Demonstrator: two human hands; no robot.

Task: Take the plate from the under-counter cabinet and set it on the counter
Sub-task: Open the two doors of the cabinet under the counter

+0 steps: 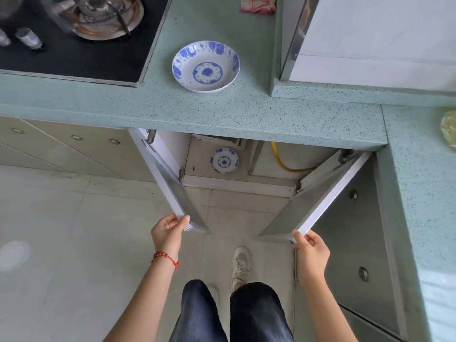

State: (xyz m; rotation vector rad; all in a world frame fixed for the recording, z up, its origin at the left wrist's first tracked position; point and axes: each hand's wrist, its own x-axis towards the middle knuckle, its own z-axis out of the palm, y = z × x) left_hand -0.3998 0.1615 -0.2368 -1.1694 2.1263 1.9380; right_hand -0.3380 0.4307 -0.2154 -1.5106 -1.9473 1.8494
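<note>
A white plate with blue flowers (224,160) lies on the floor of the open under-counter cabinet. A second, matching plate (206,66) sits on the green speckled counter (222,112) above it. Both cabinet doors stand swung outward. My left hand (167,233) grips the outer edge of the left door (170,183). My right hand (309,248) grips the outer edge of the right door (328,198). Both hands are well in front of the cabinet plate.
A black gas hob (74,38) with a burner fills the counter's back left. A red-and-white cloth (257,6) lies at the back. A yellow hose (283,161) runs inside the cabinet's right part. The counter turns toward me on the right. My legs and a shoe stand on the tiled floor.
</note>
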